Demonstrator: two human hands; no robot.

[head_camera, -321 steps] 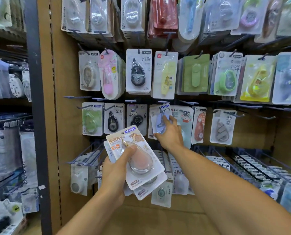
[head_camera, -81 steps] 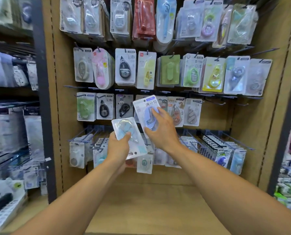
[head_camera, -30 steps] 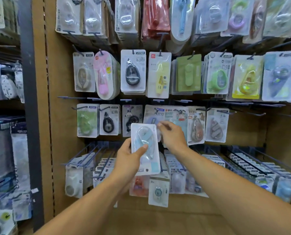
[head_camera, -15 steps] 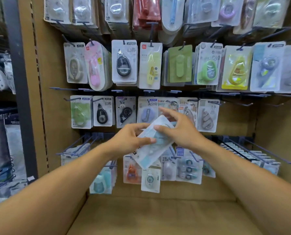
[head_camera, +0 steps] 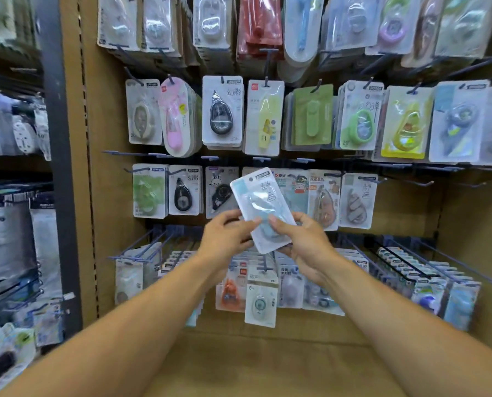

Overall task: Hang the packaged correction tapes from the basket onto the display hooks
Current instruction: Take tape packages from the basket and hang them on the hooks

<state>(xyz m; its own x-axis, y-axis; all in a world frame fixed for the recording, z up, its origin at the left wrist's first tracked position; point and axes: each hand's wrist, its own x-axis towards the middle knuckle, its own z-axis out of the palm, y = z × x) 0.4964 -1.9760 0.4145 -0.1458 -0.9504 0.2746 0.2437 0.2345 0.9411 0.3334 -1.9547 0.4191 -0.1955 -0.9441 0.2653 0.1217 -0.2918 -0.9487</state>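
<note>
Left hand (head_camera: 227, 236) pinches the lower left edge of the pale blue correction tape pack (head_camera: 263, 207), thumb over the front. The pack sits tilted between both hands, its hang hole at the top, in front of the middle row of packs. Right hand (head_camera: 302, 242) grips the lower right edge. Best move, I'd say: square the pack upright, then line the hole with a free display hook (head_camera: 419, 183) up to the right before sliding on.
</note>
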